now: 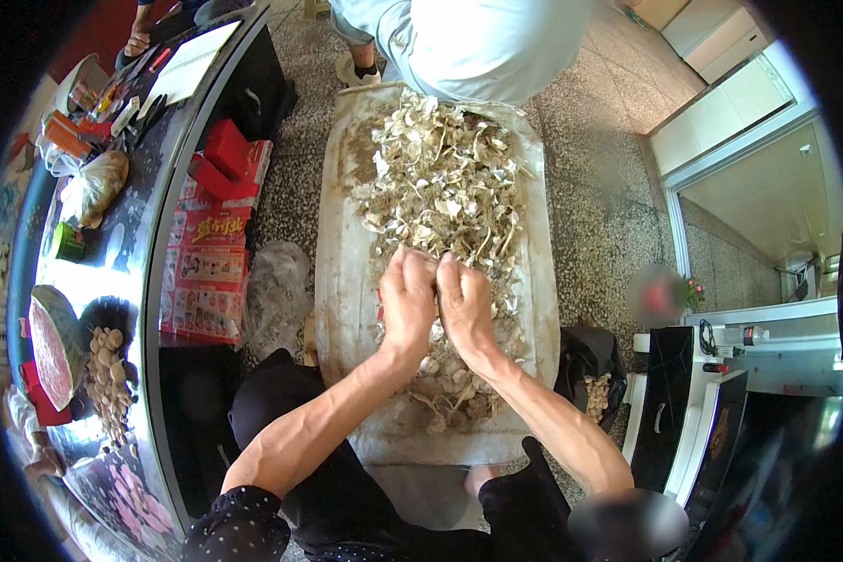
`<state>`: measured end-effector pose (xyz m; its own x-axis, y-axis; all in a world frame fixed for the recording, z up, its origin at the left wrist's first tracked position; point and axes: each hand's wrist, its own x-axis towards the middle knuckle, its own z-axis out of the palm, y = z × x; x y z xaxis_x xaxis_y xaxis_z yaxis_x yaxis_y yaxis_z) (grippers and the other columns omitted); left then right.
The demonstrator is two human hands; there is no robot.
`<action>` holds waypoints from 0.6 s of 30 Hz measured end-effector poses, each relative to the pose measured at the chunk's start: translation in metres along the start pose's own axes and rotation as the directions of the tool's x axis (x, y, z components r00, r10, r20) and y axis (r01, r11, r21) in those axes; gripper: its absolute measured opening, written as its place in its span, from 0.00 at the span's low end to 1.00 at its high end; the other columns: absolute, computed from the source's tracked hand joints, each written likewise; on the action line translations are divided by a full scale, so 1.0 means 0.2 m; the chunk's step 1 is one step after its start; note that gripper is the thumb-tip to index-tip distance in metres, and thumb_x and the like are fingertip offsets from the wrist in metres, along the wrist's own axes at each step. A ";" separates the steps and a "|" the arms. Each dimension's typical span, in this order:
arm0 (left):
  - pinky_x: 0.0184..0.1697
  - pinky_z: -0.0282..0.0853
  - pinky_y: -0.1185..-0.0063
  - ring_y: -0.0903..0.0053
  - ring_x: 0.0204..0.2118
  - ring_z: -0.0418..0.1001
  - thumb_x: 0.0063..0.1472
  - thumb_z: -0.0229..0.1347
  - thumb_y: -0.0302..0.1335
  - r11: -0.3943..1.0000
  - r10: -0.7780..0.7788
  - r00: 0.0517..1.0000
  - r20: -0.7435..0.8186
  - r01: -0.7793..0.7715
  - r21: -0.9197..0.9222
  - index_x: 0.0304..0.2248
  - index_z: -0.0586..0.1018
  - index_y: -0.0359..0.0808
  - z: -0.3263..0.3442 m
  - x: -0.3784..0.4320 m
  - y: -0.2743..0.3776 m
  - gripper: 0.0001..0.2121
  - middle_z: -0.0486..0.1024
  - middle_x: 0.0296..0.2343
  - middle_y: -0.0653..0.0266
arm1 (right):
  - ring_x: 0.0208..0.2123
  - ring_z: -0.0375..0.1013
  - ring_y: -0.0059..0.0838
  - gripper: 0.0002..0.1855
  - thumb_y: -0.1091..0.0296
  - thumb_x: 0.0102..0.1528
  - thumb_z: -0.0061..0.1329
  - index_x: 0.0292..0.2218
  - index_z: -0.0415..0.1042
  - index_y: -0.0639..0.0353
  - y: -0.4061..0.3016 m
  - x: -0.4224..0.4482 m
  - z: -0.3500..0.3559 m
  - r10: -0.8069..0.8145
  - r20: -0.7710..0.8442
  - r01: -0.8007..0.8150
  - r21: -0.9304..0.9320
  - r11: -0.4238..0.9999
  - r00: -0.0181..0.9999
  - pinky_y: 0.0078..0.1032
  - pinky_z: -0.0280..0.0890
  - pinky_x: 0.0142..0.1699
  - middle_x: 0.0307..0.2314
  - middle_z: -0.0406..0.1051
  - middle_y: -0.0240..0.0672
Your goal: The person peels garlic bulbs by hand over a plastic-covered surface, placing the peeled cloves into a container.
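Observation:
My left hand (407, 298) and my right hand (465, 298) meet over the middle of a low table (334, 281) spread with a stained pale sheet. Their fingers are curled in and the thumbs lie side by side. Pinched between them is what looks like a garlic bulb (432, 265), mostly hidden by the fingers. Beyond my hands spreads a wide heap of dry garlic skins and stalks (449, 179). Closer to me, below my wrists, lie whole garlic bulbs (456, 386) with bits of stem.
A person in a pale shirt (492, 49) sits across the table. To the right, a black bag (583, 351) holds garlic cloves (597, 397). At left, a glossy counter (144, 190) bears a cut watermelon (53, 344), small brown round fruits (107, 372) and a notebook (190, 67).

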<state>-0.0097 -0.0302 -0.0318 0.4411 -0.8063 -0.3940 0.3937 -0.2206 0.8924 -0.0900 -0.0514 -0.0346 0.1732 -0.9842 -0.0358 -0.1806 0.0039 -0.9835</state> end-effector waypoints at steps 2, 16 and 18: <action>0.29 0.64 0.79 0.79 0.23 0.66 0.59 0.44 0.34 0.939 -0.269 0.963 -0.012 0.259 -0.225 0.35 0.71 0.36 0.02 0.02 0.01 0.11 0.67 0.21 0.70 | 0.11 0.50 0.14 0.24 0.60 0.63 0.37 0.16 0.62 0.58 0.01 0.00 -0.01 -0.053 0.007 0.053 -0.031 0.998 0.999 0.21 0.42 0.14 0.08 0.55 0.23; 0.24 0.51 0.81 0.82 0.19 0.51 0.63 0.47 0.40 0.665 -0.438 0.855 0.278 0.516 -0.539 0.26 0.64 0.42 0.00 0.03 0.05 0.13 0.56 0.16 0.73 | 0.17 0.60 0.19 0.19 0.55 0.62 0.38 0.25 0.69 0.58 0.22 0.19 -0.18 0.325 0.143 -0.298 -0.183 0.937 0.935 0.19 0.59 0.24 0.15 0.63 0.28; 0.25 0.53 0.82 0.83 0.22 0.53 0.63 0.49 0.40 0.672 -0.423 0.857 0.294 0.514 -0.533 0.27 0.67 0.42 0.00 0.02 0.05 0.12 0.59 0.18 0.74 | 0.27 0.68 0.26 0.17 0.56 0.62 0.39 0.33 0.71 0.60 0.28 0.20 -0.18 -0.005 0.156 0.077 -0.459 0.885 0.988 0.24 0.65 0.34 0.24 0.70 0.36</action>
<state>-0.0031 -0.0357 -0.0258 -0.0253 -0.7593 -0.6502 0.9211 -0.2705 0.2800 -0.1276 -0.0965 -0.0851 0.3230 -0.9446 -0.0584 -0.5911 -0.1532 -0.7919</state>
